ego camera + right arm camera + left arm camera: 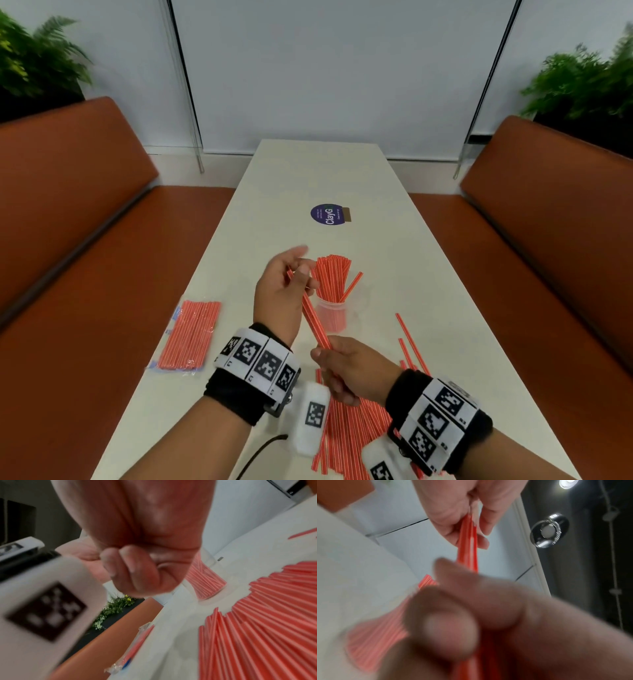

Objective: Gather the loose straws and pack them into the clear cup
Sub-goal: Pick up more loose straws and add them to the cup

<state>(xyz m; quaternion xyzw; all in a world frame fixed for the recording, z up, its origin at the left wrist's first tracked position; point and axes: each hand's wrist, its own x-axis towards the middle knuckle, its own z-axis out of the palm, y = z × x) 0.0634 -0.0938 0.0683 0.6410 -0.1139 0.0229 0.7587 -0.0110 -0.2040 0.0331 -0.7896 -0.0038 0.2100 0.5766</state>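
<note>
holding a few red straws (312, 313) between us, our left hand (281, 301) pinches their far end and our right hand (356, 371) grips the near end, just beside the clear cup (330, 313).

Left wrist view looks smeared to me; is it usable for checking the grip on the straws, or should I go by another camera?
Left wrist view: near fingers blurred, only the right hand sharper; right wrist view: palm blocks the straws; head view: sharpest, both hands on the held straws, left fingertips slightly blurred, edges bowed by the wide lens.
</note>
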